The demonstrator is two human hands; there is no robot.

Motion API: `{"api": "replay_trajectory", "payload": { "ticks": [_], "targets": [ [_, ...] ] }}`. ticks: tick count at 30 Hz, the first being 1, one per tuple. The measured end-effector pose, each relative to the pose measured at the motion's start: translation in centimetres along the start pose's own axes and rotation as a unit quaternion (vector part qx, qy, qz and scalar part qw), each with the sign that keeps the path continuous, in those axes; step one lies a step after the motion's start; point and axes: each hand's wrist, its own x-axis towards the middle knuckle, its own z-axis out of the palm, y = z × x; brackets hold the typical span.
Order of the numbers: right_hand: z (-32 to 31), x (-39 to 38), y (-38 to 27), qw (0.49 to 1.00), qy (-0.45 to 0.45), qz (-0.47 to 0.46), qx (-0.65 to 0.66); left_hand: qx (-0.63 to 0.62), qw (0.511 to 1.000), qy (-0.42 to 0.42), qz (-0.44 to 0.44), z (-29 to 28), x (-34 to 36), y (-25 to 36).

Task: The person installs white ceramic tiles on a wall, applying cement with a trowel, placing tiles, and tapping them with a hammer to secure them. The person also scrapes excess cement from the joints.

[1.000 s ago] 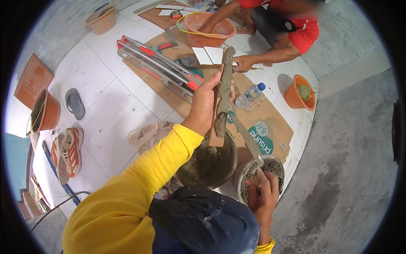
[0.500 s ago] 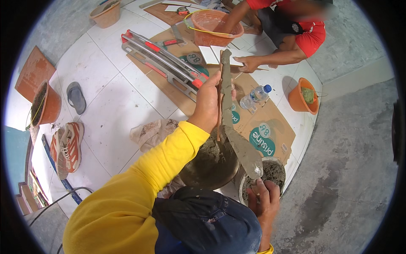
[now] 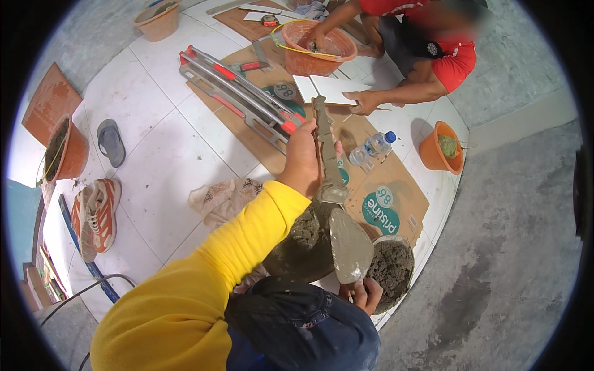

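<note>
My left hand grips a long narrow tan strip coated along its length with wet grey mortar. My right hand has its fingers closed on a trowel, whose mortar-smeared blade reaches up toward the strip's lower end. Beneath the blade and strip sits a dark round basin with mortar in it. Right of the trowel is a pale bucket of grey mortar.
A co-worker in red holds white tile pieces and reaches into an orange bucket. A tile cutter, water bottle and cardboard lie ahead; shoes, a sandal, more buckets around.
The strip in my left hand has dropped lower in view. My right hand with the trowel has moved left and turned the blade upward beside the strip's lower end.
</note>
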Motion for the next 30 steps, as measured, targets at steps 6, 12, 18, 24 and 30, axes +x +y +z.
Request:
{"api": "replay_trajectory", "payload": {
  "ticks": [6,12,18,24,30],
  "targets": [
    [-0.2,3.7,-1.2,0.972,-0.088,-0.162,-0.148,0.049,0.987,-0.073,-0.131,0.2,-1.7,-0.1],
    [3.3,5.3,-1.3,0.957,-0.096,-0.237,-0.137,-0.056,0.959,-0.106,-0.257,0.8,-3.3,-2.0],
    [0.3,4.0,1.0,0.954,-0.111,-0.236,-0.150,-0.012,0.975,-0.112,-0.190,1.4,-3.3,0.0],
    [-4.2,6.5,0.5,0.929,-0.053,-0.292,-0.219,0.113,0.990,-0.049,-0.072,2.5,-2.9,0.9],
    [-5.3,11.1,-2.9,0.857,-0.105,-0.418,-0.283,0.159,0.975,-0.076,-0.139,1.7,-3.0,0.0]
  ]
}}
